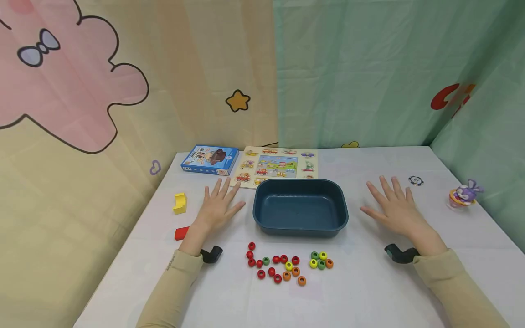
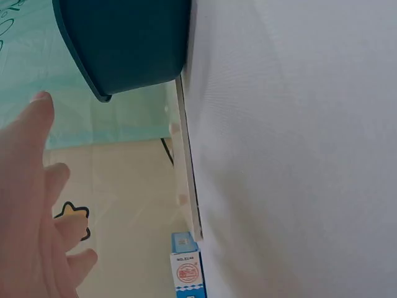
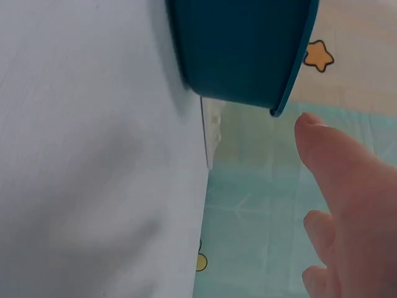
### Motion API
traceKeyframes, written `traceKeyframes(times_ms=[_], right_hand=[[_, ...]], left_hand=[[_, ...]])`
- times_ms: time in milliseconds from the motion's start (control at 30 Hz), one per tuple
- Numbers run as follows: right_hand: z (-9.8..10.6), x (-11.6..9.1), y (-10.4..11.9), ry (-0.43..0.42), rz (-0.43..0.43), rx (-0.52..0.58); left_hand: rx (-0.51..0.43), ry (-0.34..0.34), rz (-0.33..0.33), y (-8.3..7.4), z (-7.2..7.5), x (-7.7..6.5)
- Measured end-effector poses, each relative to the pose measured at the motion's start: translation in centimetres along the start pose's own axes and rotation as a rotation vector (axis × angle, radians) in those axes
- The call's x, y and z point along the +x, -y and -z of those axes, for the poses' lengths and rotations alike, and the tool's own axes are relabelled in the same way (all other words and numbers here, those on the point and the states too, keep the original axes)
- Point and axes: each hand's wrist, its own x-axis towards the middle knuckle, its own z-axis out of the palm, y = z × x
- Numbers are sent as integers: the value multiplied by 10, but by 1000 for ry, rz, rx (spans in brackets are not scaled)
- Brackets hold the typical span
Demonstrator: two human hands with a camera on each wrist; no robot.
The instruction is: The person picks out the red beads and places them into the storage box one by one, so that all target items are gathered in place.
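Two tan sleeves (image 1: 172, 287) reach in from the bottom edge, one on each side; the left hand (image 1: 217, 207) is held wide, fingers spread, to the left of a dark teal tub (image 1: 301, 228); the right hand (image 1: 398, 209) is just as wide on the tub's other side, and both are apart from it (each wrist view shows a gap between thumb and rim). The tub stands upright in the middle of a white surface (image 1: 361, 296); in front of it lies a loose scatter of red, orange, yellow and green beads (image 1: 271, 272), with a smaller, tighter cluster to the right. Beside the left hand is a yellow block (image 1: 179, 203); a red block (image 1: 181, 233) is partly hidden by that wrist. Behind the tub lie a picture board (image 1: 277, 166) and, to its left, a blue box (image 1: 210, 159); near the right hand's fingertips is a round chip (image 1: 416, 181); farther right sits a purple rabbit figure (image 1: 466, 193).
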Motion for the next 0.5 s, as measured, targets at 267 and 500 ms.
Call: traceKeyframes(times_ms=[267,500], right_hand=[[20,-1,33,-103,151,260],[19,-11,84,-254,416,624]], left_hand=[[-706,16,-51,-13,2,-2],[-1188,226,-74,-24,6,-5]])
